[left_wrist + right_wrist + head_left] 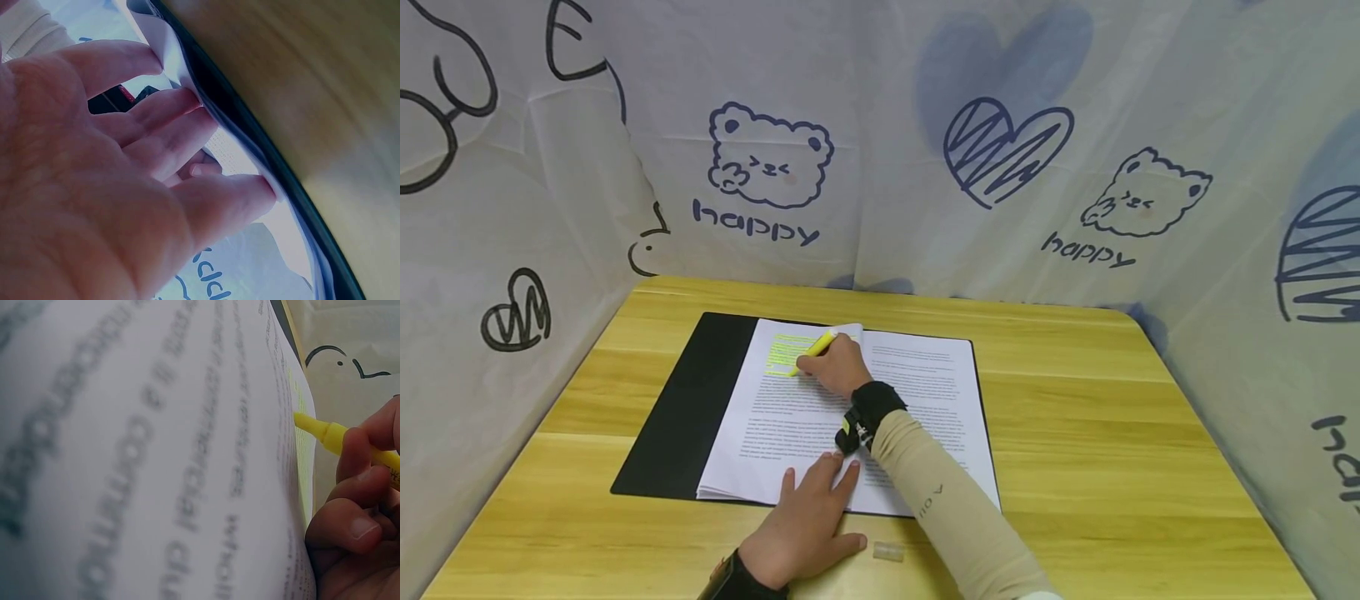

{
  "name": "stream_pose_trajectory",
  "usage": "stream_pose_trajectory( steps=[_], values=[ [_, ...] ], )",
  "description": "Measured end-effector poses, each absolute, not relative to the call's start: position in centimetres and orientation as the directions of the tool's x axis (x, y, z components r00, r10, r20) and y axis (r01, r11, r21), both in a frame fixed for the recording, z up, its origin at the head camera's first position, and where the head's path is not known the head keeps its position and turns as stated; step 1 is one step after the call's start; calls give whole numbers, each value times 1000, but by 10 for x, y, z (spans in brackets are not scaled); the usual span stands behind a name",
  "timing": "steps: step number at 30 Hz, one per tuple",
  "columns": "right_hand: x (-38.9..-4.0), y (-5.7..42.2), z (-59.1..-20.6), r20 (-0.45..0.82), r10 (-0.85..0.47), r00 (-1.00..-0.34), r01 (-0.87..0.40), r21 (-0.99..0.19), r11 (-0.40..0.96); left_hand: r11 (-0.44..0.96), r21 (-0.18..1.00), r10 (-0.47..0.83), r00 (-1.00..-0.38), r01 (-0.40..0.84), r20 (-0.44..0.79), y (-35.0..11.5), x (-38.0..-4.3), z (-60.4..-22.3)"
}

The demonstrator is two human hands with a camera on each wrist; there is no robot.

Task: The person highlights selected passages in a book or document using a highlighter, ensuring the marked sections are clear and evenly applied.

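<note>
My right hand [837, 367] pinches a yellow highlighter [823, 342], its tip down on the left page at the end of a highlighted line. Bright yellow highlighting [784, 357] covers several lines at the top of that page. In the right wrist view, the highlighter [333, 437] sits between thumb and fingers, its tip at the paper. My left hand [808, 521] rests with fingers spread on the lower edge of the printed pages [782, 417]. From the left wrist, the fingertips of this hand [125, 162] press along the paper's edge.
Under the pages lies a black folder [677, 417], opened flat on the wooden table [1097, 433]. A small translucent piece [888, 551] lies near my left thumb. White cloth [880, 167] with drawn bears and hearts hangs around the table's back and sides.
</note>
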State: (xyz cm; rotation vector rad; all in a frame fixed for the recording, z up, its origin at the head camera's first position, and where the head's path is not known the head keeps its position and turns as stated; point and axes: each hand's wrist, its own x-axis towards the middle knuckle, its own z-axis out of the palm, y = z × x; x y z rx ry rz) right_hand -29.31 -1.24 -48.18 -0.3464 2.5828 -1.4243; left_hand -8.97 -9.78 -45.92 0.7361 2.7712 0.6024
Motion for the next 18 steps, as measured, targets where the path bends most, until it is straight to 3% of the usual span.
stream_pose_trajectory(
  steps=[18],
  values=[
    [-287,-11,-476,-59,-267,-962,-93,-848,522,795,433,510,-854,426,-96,-97,-88,-458]
  ],
)
